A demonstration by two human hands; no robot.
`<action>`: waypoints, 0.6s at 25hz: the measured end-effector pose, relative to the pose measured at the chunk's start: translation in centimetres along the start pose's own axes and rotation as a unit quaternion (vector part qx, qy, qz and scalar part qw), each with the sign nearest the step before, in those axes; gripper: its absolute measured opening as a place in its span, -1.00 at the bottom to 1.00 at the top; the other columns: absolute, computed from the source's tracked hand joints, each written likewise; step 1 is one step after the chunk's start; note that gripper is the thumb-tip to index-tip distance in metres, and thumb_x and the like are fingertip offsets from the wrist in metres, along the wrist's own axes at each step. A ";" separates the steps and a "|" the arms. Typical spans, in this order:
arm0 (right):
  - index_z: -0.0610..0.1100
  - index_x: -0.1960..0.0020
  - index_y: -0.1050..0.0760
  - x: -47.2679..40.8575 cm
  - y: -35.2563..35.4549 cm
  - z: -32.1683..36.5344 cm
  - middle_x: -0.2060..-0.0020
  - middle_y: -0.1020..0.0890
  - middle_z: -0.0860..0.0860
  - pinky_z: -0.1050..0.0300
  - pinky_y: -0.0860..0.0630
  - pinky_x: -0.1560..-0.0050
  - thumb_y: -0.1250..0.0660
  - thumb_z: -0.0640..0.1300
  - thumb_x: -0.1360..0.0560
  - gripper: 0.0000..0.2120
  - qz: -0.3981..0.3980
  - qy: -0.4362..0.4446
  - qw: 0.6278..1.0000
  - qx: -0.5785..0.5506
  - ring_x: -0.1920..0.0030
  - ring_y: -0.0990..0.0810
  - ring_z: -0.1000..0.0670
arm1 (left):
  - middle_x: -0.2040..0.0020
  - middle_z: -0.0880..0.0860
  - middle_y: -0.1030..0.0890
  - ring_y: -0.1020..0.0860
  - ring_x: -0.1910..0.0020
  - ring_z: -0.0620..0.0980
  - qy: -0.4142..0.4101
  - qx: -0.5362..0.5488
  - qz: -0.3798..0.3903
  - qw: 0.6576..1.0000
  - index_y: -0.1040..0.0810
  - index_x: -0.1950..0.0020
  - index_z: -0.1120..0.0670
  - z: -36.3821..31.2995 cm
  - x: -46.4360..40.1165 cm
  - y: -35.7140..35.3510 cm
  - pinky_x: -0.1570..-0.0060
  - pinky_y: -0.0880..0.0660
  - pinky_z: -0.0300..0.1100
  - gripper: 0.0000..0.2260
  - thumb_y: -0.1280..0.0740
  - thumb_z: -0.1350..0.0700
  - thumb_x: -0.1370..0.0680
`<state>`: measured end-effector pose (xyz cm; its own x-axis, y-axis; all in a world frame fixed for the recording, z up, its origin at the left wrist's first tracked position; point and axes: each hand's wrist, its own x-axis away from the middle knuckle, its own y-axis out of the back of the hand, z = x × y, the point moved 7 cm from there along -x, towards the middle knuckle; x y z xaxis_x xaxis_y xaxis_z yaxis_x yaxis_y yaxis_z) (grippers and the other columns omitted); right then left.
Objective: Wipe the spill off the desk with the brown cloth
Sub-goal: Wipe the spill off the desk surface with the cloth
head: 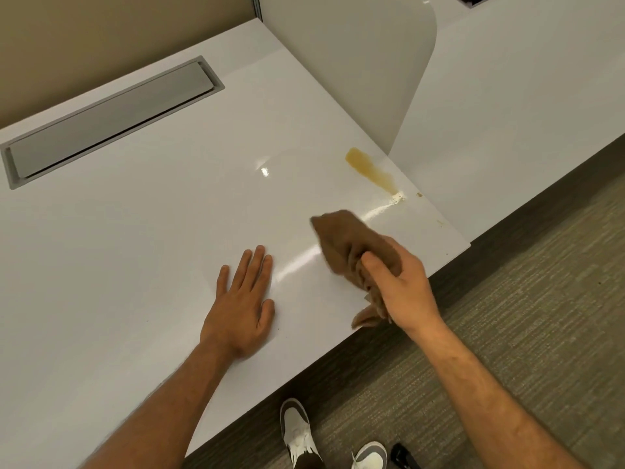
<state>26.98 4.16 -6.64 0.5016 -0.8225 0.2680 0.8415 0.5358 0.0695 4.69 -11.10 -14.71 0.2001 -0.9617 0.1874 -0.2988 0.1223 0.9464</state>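
A yellowish-brown spill [370, 169] streaks the white desk [152, 231] near its right end, beside the divider's foot. A small brown drop [419, 195] lies just right of the streak. My right hand [402, 286] is shut on the bunched brown cloth [345, 238], whose front end rests on the desk below and left of the spill, apart from it. The cloth's tail hangs past the desk's front edge. My left hand [241, 299] lies flat on the desk, fingers spread, holding nothing.
A grey cable hatch [111, 120] is set into the desk at the back left. A white divider panel [355, 69] stands behind the spill, with a second desk [524, 113] to its right. Carpet and my shoes [297, 431] are below the front edge.
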 end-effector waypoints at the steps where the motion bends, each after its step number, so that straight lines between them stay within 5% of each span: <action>1: 0.28 -0.26 -0.56 -0.4 0.4 0.3 0.08 -0.67 0.12 -0.04 -0.69 0.30 -0.35 0.26 -0.45 -0.62 -0.028 0.010 0.999 0.014 0.18 -0.71 -0.04 | -0.72 -0.02 0.26 0.26 -0.70 -0.02 0.001 -0.002 0.001 1.000 0.24 -0.71 0.01 0.1 0.0 0.0 -0.66 0.19 0.17 -0.35 0.07 -0.11 -0.68; 3: 0.20 -0.50 -0.38 -1.4 0.6 0.1 -0.27 -0.56 0.14 -0.24 -0.62 -0.16 -0.29 0.24 -0.54 -0.46 -0.070 0.043 0.982 0.170 -0.21 -0.61 -0.06 | -0.72 -0.02 0.27 0.27 -0.70 -0.02 0.003 -0.005 0.004 1.000 0.25 -0.71 0.01 0.1 0.1 0.0 -0.66 0.19 0.18 -0.35 0.09 -0.11 -0.68; 4: 0.14 -0.59 -0.25 -2.2 0.1 -0.7 -0.46 -0.42 0.10 -0.32 -0.40 -0.41 -0.21 0.25 -0.58 -0.40 -0.067 0.047 0.946 0.313 -0.40 -0.46 -0.12 | -0.72 -0.02 0.28 0.27 -0.70 -0.02 0.004 -0.007 0.005 1.000 0.26 -0.71 0.01 0.1 0.1 -0.1 -0.66 0.18 0.19 -0.35 0.10 -0.12 -0.68; 6: 0.08 -0.66 -0.03 -3.4 -1.7 -3.1 -0.64 -0.12 -0.02 -0.39 -0.04 -0.54 -0.11 0.33 -0.59 -0.27 -0.041 0.029 0.839 0.542 -0.55 -0.19 -0.28 | -0.72 -0.02 0.27 0.26 -0.70 -0.01 0.006 -0.008 0.008 1.000 0.26 -0.71 0.01 0.1 0.0 -0.2 -0.66 0.16 0.19 -0.35 0.09 -0.13 -0.67; 7: 0.07 -0.66 0.00 -4.0 -2.5 -3.8 -0.66 -0.07 -0.06 -0.41 -0.02 -0.53 -0.12 0.38 -0.56 -0.21 -0.042 0.024 0.808 0.587 -0.55 -0.17 -0.33 | -0.72 -0.02 0.27 0.25 -0.70 -0.01 0.007 -0.006 0.007 1.000 0.25 -0.71 0.01 0.1 -0.1 -0.2 -0.66 0.17 0.19 -0.34 0.08 -0.13 -0.67; 15: 0.02 -0.66 0.01 -17.5 -10.3 -0.4 -0.64 -0.10 -0.14 -0.48 -0.07 -0.47 -0.12 0.26 -0.63 -0.29 -0.116 -0.012 0.816 0.567 -0.53 -0.18 -0.37 | -0.72 -0.02 0.26 0.22 -0.71 0.01 0.003 -0.005 0.008 1.000 0.25 -0.71 0.01 0.2 -0.3 -0.5 -0.63 0.30 0.09 -0.32 0.02 -0.14 -0.69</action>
<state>9.64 12.96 -12.40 0.3405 -0.9300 0.1385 0.1808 0.2094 0.9610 4.61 -10.96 -15.25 0.2009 -0.9580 0.2045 -0.2924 0.1406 0.9459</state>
